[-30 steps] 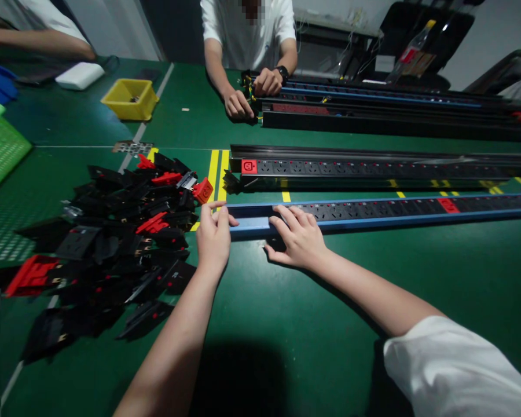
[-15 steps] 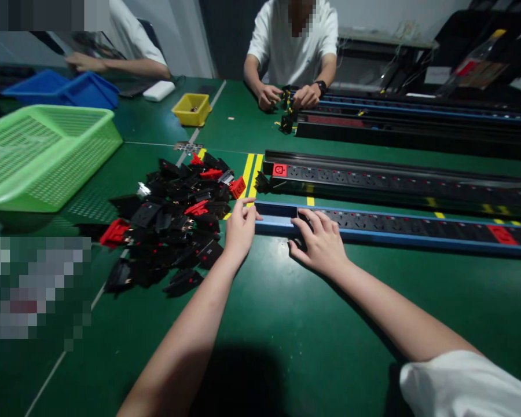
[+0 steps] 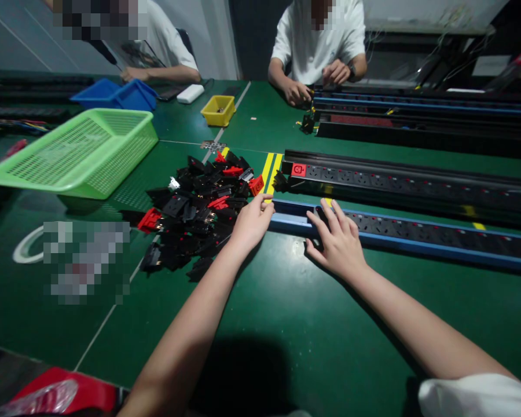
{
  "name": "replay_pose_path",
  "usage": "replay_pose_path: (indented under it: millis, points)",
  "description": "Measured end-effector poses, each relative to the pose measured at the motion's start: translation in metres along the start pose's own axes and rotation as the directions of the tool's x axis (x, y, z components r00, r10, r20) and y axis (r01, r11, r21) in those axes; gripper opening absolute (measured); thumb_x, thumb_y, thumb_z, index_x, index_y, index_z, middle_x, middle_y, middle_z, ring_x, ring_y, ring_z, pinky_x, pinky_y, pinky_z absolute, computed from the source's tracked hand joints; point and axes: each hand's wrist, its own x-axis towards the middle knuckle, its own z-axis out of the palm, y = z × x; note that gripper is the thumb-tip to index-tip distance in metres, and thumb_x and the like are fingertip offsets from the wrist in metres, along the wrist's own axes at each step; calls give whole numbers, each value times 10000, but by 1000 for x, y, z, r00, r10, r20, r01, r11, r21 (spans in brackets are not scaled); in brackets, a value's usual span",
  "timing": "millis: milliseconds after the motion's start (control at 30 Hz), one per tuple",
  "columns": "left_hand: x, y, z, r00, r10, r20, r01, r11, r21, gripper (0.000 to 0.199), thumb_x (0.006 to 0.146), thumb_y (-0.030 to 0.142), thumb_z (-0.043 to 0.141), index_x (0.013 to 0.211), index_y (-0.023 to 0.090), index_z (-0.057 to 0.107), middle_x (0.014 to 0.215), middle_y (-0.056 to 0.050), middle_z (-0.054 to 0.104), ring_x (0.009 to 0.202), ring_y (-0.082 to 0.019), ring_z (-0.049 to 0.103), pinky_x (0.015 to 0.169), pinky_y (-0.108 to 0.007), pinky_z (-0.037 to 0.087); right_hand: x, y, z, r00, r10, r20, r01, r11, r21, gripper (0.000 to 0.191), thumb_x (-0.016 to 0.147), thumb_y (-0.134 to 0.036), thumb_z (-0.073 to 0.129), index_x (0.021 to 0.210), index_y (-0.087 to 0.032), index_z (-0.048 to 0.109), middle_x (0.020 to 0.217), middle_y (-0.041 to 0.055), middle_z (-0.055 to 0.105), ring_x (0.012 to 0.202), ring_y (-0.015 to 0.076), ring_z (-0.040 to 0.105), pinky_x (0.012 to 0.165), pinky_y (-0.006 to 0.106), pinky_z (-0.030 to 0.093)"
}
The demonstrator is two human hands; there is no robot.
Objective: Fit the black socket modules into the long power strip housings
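A long blue rail [image 3: 421, 246] lies across the green table, with black socket modules [image 3: 384, 227] in a row inside it. Its left end section holds no modules. My left hand [image 3: 255, 219] grips this left end between thumb and fingers. Over the rail, where the row of modules begins, rests my right hand [image 3: 339, 238], its fingers spread across the end module. Left of my left hand is a loose pile of black modules [image 3: 178, 205] with some red ones [image 3: 150, 220] among them.
Behind the blue rail lies a black rail [image 3: 399, 182] with modules. A green basket [image 3: 125, 142], blue bins [image 3: 134, 95], a yellow bin [image 3: 219, 111] and a roll of white tape [image 3: 28, 244] are at the left. Two people sit across the table, one with hands at farther rails [image 3: 417, 107].
The view has turned left, so things appear farther right. My right hand's fingers have spread and straightened over the modules. The person opposite has lifted one hand from the wires.
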Motion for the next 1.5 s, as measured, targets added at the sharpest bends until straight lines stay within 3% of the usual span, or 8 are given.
replay_pose_path:
  millis: [133, 367, 600, 767, 933, 1100, 1267, 1500]
  points:
    - [0, 4, -9, 999, 51, 7, -52, 987, 152, 284, 900, 332, 496, 1101, 234, 670, 944, -56, 746, 790, -219, 670, 707, -314, 454, 1, 0, 1, 1000, 9, 14, -9, 1000, -21, 707, 871, -404, 585, 1512, -206, 365, 1613, 146, 239, 1478, 354, 211, 1089, 458, 273]
    - [18, -2, -16, 993, 119, -8, -114, 966, 230, 241, 868, 347, 566, 1047, 236, 683, 908, -49, 736, 741, -212, 655, 681, -304, 445, 0, 2, 2, 1000, 17, 25, -17, 1000, -8, 632, 889, -394, 564, 1476, -200, 432, 1579, 129, 332, 1457, 313, 280, 1114, 429, 266]
    - [42, 6, -13, 968, 250, -6, -210, 824, 526, 218, 856, 346, 606, 1021, 218, 665, 947, -91, 728, 930, -295, 647, 846, -401, 424, 0, 2, 3, 1000, 22, 16, -23, 1000, 7, 620, 881, -383, 571, 1462, -205, 450, 1579, 126, 333, 1451, 314, 289, 1114, 430, 268]
    - [65, 8, -7, 958, 286, 2, -232, 771, 594, 316, 826, 453, 651, 1025, 208, 664, 910, -114, 721, 949, -339, 622, 913, -460, 378, 0, 2, 3, 999, 26, 21, -26, 1000, 10, 636, 891, -383, 547, 1483, -189, 417, 1581, 129, 328, 1451, 311, 289, 1119, 428, 260]
    - [86, 8, -3, 965, 263, 19, -215, 743, 634, 434, 782, 536, 676, 1046, 192, 679, 829, -123, 708, 964, -376, 613, 933, -498, 363, 0, 2, 3, 999, 28, 16, -28, 1000, 12, 642, 891, -376, 546, 1487, -182, 409, 1577, 132, 336, 1449, 311, 293, 1114, 428, 265]
    - [103, 9, 5, 978, 207, 38, -176, 702, 690, 572, 711, 642, 688, 1011, 156, 705, 904, -193, 712, 985, -419, 611, 903, -517, 377, 0, 2, 3, 999, 28, 17, -29, 999, 14, 637, 892, -376, 544, 1484, -179, 414, 1577, 134, 336, 1451, 309, 290, 1117, 426, 262]
    - [111, 19, 17, 992, 117, 52, -118, 686, 718, 550, 659, 643, 728, 953, 178, 735, 928, -183, 728, 996, -398, 622, 916, -503, 376, 0, 1, 3, 999, 29, 22, -30, 1000, 6, 640, 890, -380, 550, 1484, -183, 415, 1578, 130, 334, 1454, 308, 284, 1118, 424, 256]
    - [109, 24, 22, 996, 51, 74, -90, 583, 807, 484, 737, 571, 688, 1047, 201, 731, 1015, -163, 728, 1057, -370, 601, 904, -454, 367, 0, 3, 5, 999, 31, 25, -31, 1000, 6, 654, 892, -388, 551, 1496, -188, 398, 1586, 127, 318, 1460, 305, 273, 1122, 422, 254]
